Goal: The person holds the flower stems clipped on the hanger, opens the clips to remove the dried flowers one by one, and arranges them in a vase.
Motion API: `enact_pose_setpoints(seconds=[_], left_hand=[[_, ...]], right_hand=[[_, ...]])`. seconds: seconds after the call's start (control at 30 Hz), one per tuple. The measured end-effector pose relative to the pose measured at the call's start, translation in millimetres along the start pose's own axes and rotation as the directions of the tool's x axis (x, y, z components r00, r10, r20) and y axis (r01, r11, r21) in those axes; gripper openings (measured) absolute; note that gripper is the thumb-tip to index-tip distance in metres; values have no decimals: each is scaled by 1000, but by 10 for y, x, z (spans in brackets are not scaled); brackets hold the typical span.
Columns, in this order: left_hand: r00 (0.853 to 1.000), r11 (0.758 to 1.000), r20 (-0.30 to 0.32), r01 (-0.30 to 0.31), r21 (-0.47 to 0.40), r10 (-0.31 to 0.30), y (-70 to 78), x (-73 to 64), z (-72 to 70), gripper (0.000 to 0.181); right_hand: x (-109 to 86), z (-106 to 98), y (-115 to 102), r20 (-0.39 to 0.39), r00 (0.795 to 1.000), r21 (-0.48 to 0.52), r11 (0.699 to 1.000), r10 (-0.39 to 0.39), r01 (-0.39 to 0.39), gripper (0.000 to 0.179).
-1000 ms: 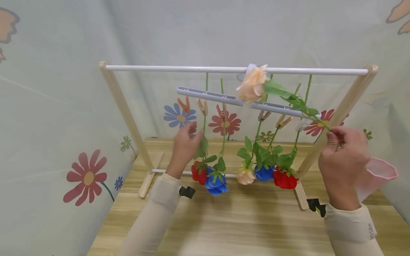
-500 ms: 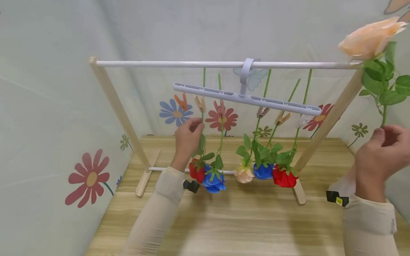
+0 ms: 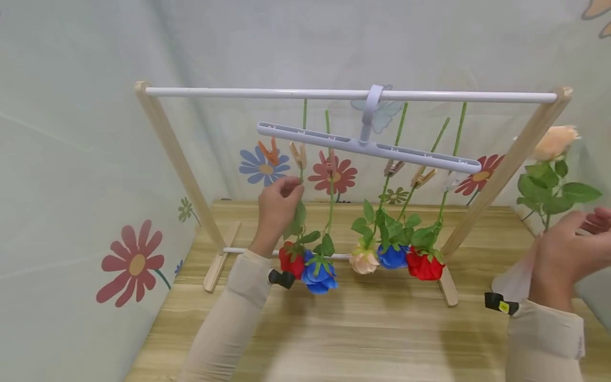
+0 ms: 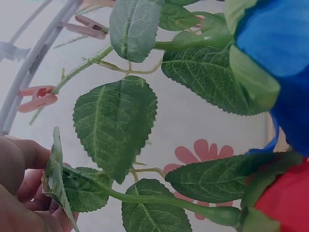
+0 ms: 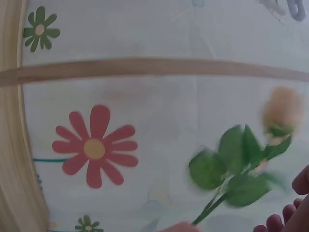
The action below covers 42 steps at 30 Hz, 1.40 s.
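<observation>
A white-grey clip hanger (image 3: 334, 140) hangs from the rack's white bar. From its clothespins several artificial roses hang head down. My left hand (image 3: 278, 207) pinches the stem of the leftmost, a red rose (image 3: 291, 260), just below its clothespin (image 3: 298, 155). In the left wrist view its fingers (image 4: 36, 154) are beside a leaf, partly covering the stem. At the right, a peach rose (image 3: 553, 143) stands upright, its lower stem hidden behind my right hand (image 3: 568, 249). The fingers of that hand are loose and apart from the stem. Behind the wrist shows a pale pink vase (image 3: 517, 273).
A wooden rack (image 3: 181, 164) with a white top bar spans the table (image 3: 334, 339). Blue roses (image 3: 319, 273), a peach one (image 3: 364, 261) and another red rose (image 3: 426, 263) hang along the hanger. An orange clothespin (image 3: 269, 153) holds nothing. Flower-printed curtain surrounds the table.
My right hand has carried the peach rose from in front of the hanger to the far right, lowered it and let go. The left hand has moved slightly up to the red rose's stem.
</observation>
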<state>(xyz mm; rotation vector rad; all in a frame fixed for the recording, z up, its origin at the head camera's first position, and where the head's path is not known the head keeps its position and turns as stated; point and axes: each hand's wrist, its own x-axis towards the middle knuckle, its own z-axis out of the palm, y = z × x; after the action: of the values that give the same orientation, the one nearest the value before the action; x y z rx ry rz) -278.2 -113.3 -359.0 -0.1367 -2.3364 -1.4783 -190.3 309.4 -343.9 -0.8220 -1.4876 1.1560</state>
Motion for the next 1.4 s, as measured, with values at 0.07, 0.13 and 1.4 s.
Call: enact_pose_setpoints(seconds=[0.07,0.13,1.4], left_hand=[[1000,1000,0,-1,1,1,10,-10,-10,25],[1000,1000,1,0,5,0,19,-17,-20,25],[998,998,22,65,-4,-65,118,-96,74,22]], right_hand=[[-79,28,-13,-24,997,39,996,-75,76,15],[-195,63,-57,-19,989,60,987,-149,150,16],[-2602,1421,-1124,583,467,353,725,-665,592,33]])
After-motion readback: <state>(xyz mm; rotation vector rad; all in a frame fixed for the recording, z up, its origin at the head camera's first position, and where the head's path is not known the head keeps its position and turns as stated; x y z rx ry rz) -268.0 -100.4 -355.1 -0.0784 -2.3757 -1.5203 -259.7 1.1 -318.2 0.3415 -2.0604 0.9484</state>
